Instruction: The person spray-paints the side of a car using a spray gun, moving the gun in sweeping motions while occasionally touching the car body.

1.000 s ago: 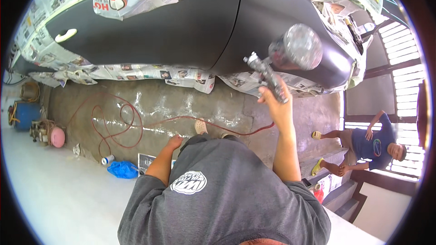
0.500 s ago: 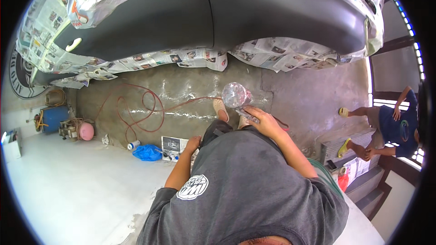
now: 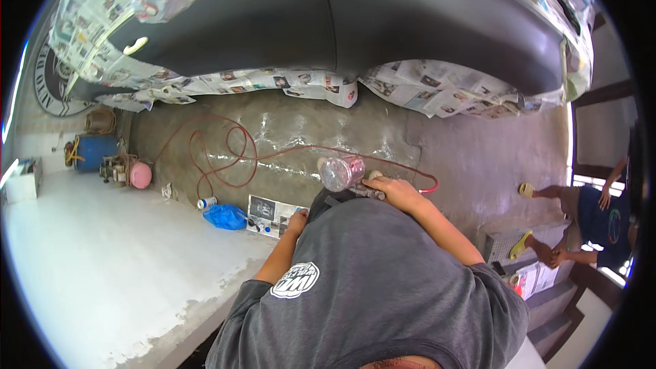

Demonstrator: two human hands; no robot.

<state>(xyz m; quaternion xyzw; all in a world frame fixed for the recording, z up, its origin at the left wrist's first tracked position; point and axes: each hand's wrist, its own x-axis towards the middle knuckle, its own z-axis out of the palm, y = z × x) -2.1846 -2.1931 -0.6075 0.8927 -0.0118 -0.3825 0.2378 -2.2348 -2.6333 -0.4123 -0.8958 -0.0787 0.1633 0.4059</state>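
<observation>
A clear cup (image 3: 339, 173) sits on the spray gun (image 3: 369, 193), in front of the person's waist and near the middle of the scene; it looks reddish on its right side, but what it holds cannot be told. On the left stand a blue drum (image 3: 97, 152), a pink tank (image 3: 140, 175) and a bucket (image 3: 100, 121), their insides hidden. Nearer, a can (image 3: 206, 202) and a crumpled blue bag (image 3: 225, 216) lie beside a newspaper (image 3: 279, 213) bearing small items. At the far left edge, a white box (image 3: 24, 182) has small things in it, too blurred to name.

The right hand (image 3: 398, 192) has its fingers curled over the gun, gripping it; their tips are partly hidden. The left hand (image 3: 298, 221) is at the newspaper's right edge; whether its fingers pinch or touch anything cannot be told. A red hose (image 3: 314, 147) loops over the floor and bends back toward the right hand. Beyond is a dark car panel (image 3: 437, 20).
</observation>
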